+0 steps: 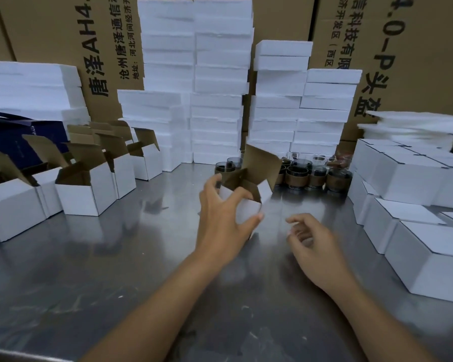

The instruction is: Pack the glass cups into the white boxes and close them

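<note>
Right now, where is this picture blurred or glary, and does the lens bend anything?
Head view: the right hand and the white sheets at far right are motion-blurred; the steel table carries soft glare and reflections; the wide lens tilts the edge stacks.

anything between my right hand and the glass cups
Nothing visible: only bare steel table between the right hand and the brown-banded glass cups. The open white cardboard box in the left hand sits left of that path.
</note>
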{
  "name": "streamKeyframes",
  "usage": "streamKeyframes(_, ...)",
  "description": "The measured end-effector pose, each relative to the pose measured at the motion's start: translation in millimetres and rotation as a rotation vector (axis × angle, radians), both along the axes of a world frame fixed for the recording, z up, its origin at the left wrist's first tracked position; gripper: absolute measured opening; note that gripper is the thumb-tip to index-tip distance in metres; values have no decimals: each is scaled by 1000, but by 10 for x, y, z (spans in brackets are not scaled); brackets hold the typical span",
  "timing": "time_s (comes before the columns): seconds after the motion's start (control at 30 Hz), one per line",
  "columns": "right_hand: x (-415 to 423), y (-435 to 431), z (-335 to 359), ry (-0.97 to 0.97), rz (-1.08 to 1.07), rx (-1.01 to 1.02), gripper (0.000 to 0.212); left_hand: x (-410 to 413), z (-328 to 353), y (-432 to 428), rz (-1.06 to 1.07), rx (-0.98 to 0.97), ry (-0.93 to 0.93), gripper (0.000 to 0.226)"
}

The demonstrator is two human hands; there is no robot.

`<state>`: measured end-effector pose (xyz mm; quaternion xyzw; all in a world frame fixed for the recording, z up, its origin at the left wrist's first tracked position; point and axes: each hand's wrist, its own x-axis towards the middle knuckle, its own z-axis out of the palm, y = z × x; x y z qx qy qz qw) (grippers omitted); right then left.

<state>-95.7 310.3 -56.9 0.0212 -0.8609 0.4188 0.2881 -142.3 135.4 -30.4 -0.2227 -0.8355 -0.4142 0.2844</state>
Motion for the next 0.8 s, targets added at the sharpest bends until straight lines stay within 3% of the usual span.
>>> streamKeyframes(0.2, -34, -60, 53, -17, 79, 26, 47, 4, -154, 144, 15, -46, -71, 36)
streamKeyframes(0.33, -49, -88, 53, -8, 81, -16, 41, 33, -198, 139, -16, -61, -74, 40)
streamKeyframes(0.57, -152, -62, 48, -54, 98, -162, 34, -30, -160, 140, -3, -37, -112, 28)
streamKeyframes(0.67, -329, 36, 101, -62, 22, -192, 24, -88, -159, 118, 0, -4, -129, 23)
streamKeyframes(0.8, -720, 237, 191, -124, -61, -174, 26, -134, -194, 106, -25, 40, -127, 20)
